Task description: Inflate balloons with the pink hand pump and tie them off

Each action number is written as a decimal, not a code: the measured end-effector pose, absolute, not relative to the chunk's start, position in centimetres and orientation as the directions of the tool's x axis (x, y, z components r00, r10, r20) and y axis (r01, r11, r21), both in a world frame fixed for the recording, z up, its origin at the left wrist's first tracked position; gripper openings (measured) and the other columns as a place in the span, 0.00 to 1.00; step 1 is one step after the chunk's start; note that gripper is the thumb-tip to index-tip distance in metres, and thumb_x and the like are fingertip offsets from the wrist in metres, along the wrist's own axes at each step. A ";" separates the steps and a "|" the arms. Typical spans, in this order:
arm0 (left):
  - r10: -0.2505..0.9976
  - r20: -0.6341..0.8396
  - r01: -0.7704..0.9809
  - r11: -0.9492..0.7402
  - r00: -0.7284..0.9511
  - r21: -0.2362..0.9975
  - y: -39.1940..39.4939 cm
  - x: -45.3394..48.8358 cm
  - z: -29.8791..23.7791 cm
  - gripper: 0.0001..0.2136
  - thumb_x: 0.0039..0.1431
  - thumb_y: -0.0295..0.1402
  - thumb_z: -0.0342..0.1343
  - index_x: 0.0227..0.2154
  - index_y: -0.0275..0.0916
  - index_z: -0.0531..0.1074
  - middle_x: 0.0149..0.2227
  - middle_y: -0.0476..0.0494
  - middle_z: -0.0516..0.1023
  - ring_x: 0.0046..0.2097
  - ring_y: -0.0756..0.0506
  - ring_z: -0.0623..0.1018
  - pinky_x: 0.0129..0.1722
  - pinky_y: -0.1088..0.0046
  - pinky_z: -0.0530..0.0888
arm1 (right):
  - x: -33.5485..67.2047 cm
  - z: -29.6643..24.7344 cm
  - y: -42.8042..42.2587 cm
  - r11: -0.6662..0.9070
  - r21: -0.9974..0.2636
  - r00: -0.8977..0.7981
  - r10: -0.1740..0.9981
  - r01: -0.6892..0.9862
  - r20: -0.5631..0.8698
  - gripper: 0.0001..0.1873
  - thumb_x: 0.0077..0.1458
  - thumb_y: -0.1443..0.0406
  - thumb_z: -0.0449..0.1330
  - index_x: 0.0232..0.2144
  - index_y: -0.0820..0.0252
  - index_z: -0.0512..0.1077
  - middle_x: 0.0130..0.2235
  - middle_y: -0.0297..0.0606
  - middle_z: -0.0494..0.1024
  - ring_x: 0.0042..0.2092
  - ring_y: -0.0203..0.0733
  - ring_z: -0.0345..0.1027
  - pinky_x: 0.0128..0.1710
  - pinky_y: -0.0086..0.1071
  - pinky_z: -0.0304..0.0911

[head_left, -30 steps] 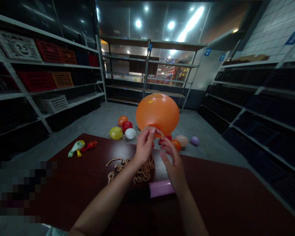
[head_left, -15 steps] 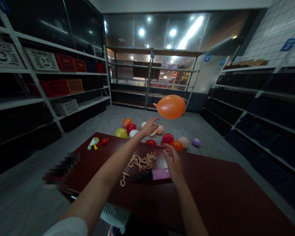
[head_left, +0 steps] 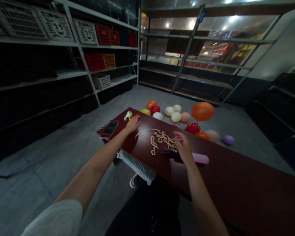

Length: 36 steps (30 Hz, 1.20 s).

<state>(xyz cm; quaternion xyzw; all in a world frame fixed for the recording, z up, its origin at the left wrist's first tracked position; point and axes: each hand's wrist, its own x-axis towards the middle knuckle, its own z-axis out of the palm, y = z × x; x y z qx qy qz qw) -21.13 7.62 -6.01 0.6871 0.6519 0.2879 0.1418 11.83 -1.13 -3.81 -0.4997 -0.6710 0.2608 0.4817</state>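
Note:
My left hand (head_left: 132, 124) reaches to the far left end of the dark red table (head_left: 236, 183), its fingers curled down over the flat uninflated balloons (head_left: 128, 115) lying there. My right hand (head_left: 184, 149) rests on the pink and black hand pump (head_left: 199, 158), beside a heap of tan rubber bands (head_left: 163, 139). An inflated orange balloon (head_left: 202, 111) floats free beyond the table, above the floor.
Several inflated balloons (head_left: 173, 113) in mixed colours lie on the grey floor past the table. Metal shelving with red, orange and white crates (head_left: 100, 60) lines the left wall; more racks stand at the back and right. A white ribbed object (head_left: 137, 166) sits at the table's near edge.
The orange balloon left my hands and drifted off to the right over the floor. My left hand moved to the flat balloons, my right hand dropped onto the pump.

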 end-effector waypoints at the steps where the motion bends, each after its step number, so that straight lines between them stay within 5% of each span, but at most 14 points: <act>1: 0.979 0.200 0.841 -0.067 -0.050 0.537 7.1 -22.7 -6.8 0.20 0.64 0.27 0.53 0.57 0.28 0.70 0.61 0.25 0.70 0.63 0.35 0.70 0.64 0.59 0.64 | 12.1 -4.5 -1.3 0.378 -0.805 -0.056 0.916 0.457 0.398 0.19 0.56 0.57 0.55 0.45 0.57 0.76 0.49 0.45 0.78 0.47 0.48 0.71 0.52 0.48 0.66; 6: 0.975 0.145 0.885 0.083 -0.167 0.459 6.6 -26.6 -10.1 0.22 0.63 0.24 0.52 0.60 0.28 0.67 0.63 0.24 0.67 0.65 0.35 0.68 0.64 0.59 0.63 | 15.3 -7.8 -2.4 0.405 -0.674 -0.120 0.895 0.618 0.429 0.21 0.51 0.66 0.51 0.45 0.56 0.76 0.50 0.43 0.78 0.52 0.49 0.71 0.57 0.50 0.63; 13: 0.872 -0.010 0.735 0.419 -0.490 0.533 10.3 -25.7 -10.5 0.26 0.65 0.47 0.55 0.54 0.27 0.72 0.56 0.19 0.73 0.61 0.29 0.72 0.57 0.53 0.69 | 19.1 -10.4 -3.5 0.418 -0.491 -0.169 0.865 0.765 0.473 0.20 0.50 0.69 0.51 0.43 0.57 0.77 0.46 0.45 0.81 0.49 0.51 0.73 0.54 0.48 0.66; 16: 0.850 -0.093 0.700 0.485 -0.519 0.524 11.6 -25.5 -9.9 0.23 0.62 0.46 0.58 0.51 0.32 0.76 0.54 0.21 0.76 0.58 0.27 0.75 0.52 0.52 0.73 | 20.1 -10.9 -4.1 0.436 -0.384 -0.226 0.847 0.814 0.482 0.24 0.47 0.71 0.50 0.44 0.56 0.76 0.47 0.42 0.81 0.51 0.50 0.73 0.57 0.47 0.64; 20: 0.851 -0.089 0.707 0.483 -0.517 0.517 11.3 -25.3 -9.7 0.15 0.62 0.37 0.56 0.48 0.35 0.79 0.52 0.24 0.78 0.55 0.29 0.78 0.49 0.54 0.73 | 21.3 -11.6 -5.3 0.364 -0.234 -0.230 0.861 0.902 0.454 0.30 0.48 0.72 0.52 0.54 0.55 0.72 0.55 0.43 0.78 0.60 0.53 0.66 0.62 0.51 0.58; 24: 0.910 0.005 0.659 0.297 -0.415 0.691 8.9 -24.1 -9.9 0.10 0.63 0.36 0.56 0.42 0.38 0.78 0.46 0.33 0.81 0.49 0.36 0.80 0.47 0.62 0.73 | 21.8 -12.4 -5.8 0.319 -0.111 -0.245 0.872 0.941 0.424 0.34 0.52 0.69 0.53 0.63 0.54 0.64 0.62 0.43 0.72 0.65 0.56 0.59 0.62 0.54 0.53; 27: 0.929 0.066 0.464 0.120 -0.364 0.878 6.4 -22.1 -9.6 0.05 0.61 0.35 0.57 0.36 0.38 0.74 0.37 0.40 0.81 0.38 0.44 0.81 0.41 0.69 0.74 | 21.8 -12.6 -5.4 0.326 -0.094 -0.252 0.857 0.941 0.448 0.29 0.57 0.65 0.53 0.61 0.57 0.66 0.59 0.46 0.74 0.61 0.57 0.62 0.60 0.53 0.55; 30: 0.958 -0.048 0.022 0.057 -0.284 0.998 4.0 -19.7 -9.2 0.05 0.63 0.33 0.54 0.34 0.37 0.72 0.34 0.42 0.80 0.33 0.48 0.79 0.35 0.74 0.74 | 21.5 -12.2 -4.8 0.333 -0.097 -0.253 0.849 0.938 0.463 0.25 0.58 0.62 0.54 0.57 0.58 0.69 0.56 0.47 0.76 0.57 0.56 0.65 0.57 0.51 0.57; 33: 0.946 -0.291 -0.397 0.214 -0.145 0.893 2.2 -17.6 -9.3 0.12 0.67 0.33 0.46 0.33 0.35 0.73 0.35 0.38 0.81 0.33 0.49 0.81 0.33 0.75 0.75 | 20.9 -11.7 -4.6 0.325 -0.081 -0.255 0.852 0.942 0.456 0.22 0.59 0.60 0.55 0.55 0.57 0.72 0.54 0.47 0.77 0.55 0.56 0.66 0.53 0.50 0.59; 36: 0.877 -0.472 -0.544 0.353 -0.092 0.762 0.7 -16.3 -9.7 0.17 0.70 0.34 0.43 0.32 0.34 0.74 0.30 0.37 0.81 0.29 0.49 0.80 0.31 0.76 0.76 | 20.2 -11.1 -5.0 0.325 -0.080 -0.260 0.862 0.942 0.435 0.23 0.60 0.59 0.56 0.56 0.58 0.72 0.54 0.48 0.77 0.53 0.56 0.68 0.52 0.48 0.60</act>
